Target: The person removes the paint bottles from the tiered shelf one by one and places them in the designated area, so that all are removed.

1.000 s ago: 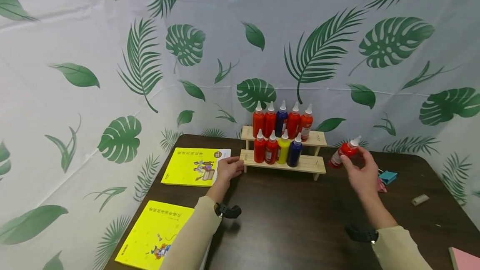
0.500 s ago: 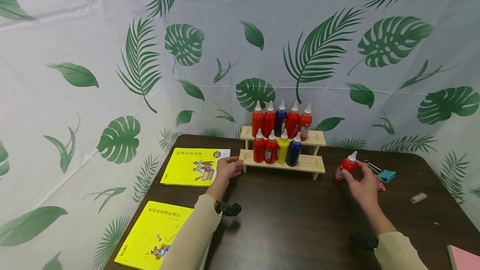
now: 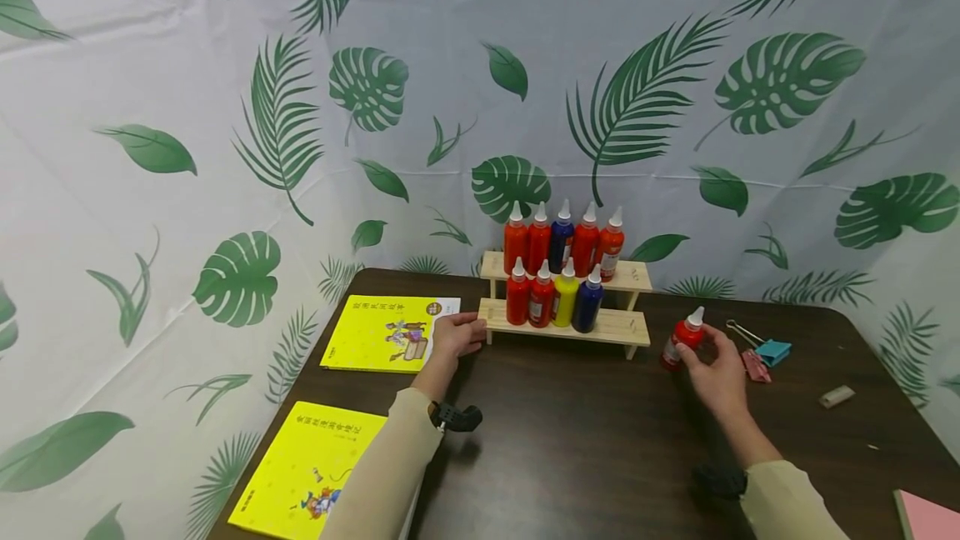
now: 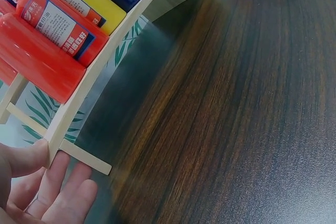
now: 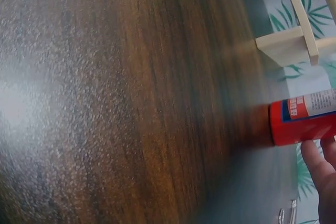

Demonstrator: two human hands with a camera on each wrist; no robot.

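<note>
My left hand (image 3: 457, 338) pinches the left end of the lower shelf of a two-step wooden rack (image 3: 617, 327). In the left wrist view the thumb lies at the shelf end and the fingers are beneath it. On the rack stand several paint bottles: red ones (image 3: 517, 294), a yellow one (image 3: 566, 297) and dark blue ones (image 3: 588, 305). To the right of the rack, my right hand (image 3: 717, 377) holds a red paint bottle (image 3: 684, 340) with a white nozzle, upright at the table surface. The right wrist view shows fingertips against its side; its top is out of frame there.
Two yellow books, one farther back (image 3: 382, 336) and one nearer (image 3: 307, 457), lie on the left of the dark table (image 3: 562, 440). Pink (image 3: 756, 366) and blue (image 3: 773, 352) binder clips lie right of my right hand. Beyond them are a small pale block (image 3: 837, 396) and a pink pad (image 3: 926, 515).
My right hand has lowered the red paint bottle from a tilt to upright at the table, then shifted slightly left. The pink clip shows more fully. My left hand keeps its grip on the rack.
</note>
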